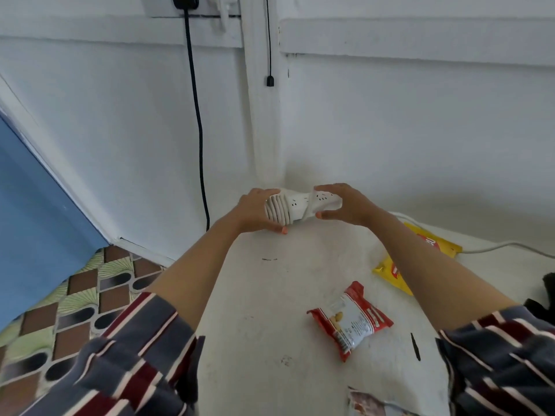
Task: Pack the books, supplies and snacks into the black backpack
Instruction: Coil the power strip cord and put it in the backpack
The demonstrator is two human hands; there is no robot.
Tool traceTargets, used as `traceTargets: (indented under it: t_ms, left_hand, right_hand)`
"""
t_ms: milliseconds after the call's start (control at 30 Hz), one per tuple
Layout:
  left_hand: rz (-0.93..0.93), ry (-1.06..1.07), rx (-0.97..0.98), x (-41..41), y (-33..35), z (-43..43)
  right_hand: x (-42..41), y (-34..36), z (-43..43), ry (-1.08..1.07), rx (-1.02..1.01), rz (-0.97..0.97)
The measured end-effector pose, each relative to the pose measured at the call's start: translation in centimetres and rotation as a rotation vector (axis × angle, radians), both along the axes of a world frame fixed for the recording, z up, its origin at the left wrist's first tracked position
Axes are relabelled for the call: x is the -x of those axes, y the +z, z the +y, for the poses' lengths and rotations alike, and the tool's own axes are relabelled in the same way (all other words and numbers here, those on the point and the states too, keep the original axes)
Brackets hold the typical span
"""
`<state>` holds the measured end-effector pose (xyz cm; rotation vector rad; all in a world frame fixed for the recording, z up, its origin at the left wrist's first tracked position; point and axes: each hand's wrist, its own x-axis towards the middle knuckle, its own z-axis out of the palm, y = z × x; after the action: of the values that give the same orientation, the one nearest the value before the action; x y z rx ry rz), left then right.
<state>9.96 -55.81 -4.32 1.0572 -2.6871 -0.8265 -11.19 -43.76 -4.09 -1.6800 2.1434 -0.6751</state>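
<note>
Left hand (258, 211) and right hand (345, 205) curl their fingers round a white ribbed item (295, 204) at the counter's (270, 295) far corner; seemingly gathering supplies, and next it needs lifting towards the backpack, which I can't make out

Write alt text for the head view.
The left hand and right hand grip the ends of a white ridged packet at the far end of a white table. A red snack packet lies nearer, yellow snack packets beside the right forearm.
</note>
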Motion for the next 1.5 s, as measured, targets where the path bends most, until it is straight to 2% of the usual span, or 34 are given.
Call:
traceTargets:
  t_ms: [100, 200, 300, 467, 767, 967, 1133, 1500]
  left_hand:
    - [0.073, -0.021, -0.035, 0.1, -0.8, -0.6]
    - [0.041, -0.050, 0.015, 0.6, -0.8, -1.1]
    - [0.029, -0.062, 0.073, 1.1, -0.5, -1.0]
    - [0.114, -0.090, 0.087, 0.5, 0.3, -0.3]
    - [0.277, -0.116, 0.204, -0.1, 4.8, 2.4]
    - [0.336, -0.162, 0.283, -0.6, 7.3, 5.6]
    - [0.386, -0.184, 0.351, -1.0, 9.1, 7.9]
    - [0.235, -0.203, 0.427, -1.5, 9.9, 11.4]
  right_hand:
    - [0.3, 0.0, -0.4, 0.026, 0.035, -0.075]
    - [0.1, -0.4, -0.4, 0.048, 0.079, -0.147]
    - [-0.3, -0.5, 0.0, 0.031, 0.088, -0.161]
    - [-0.9, 0.7, 1.3, 0.012, 0.120, -0.181]
    - [-1.4, 6.8, 4.1, 0.016, 0.137, -0.063]
    - [-3.3, 9.4, 6.3, 0.078, 0.172, 0.085]
    - [-4.6, 10.4, 8.9, 0.068, 0.286, 0.404]
    - [-6.6, 11.1, 12.2, 0.154, 0.591, 0.884]
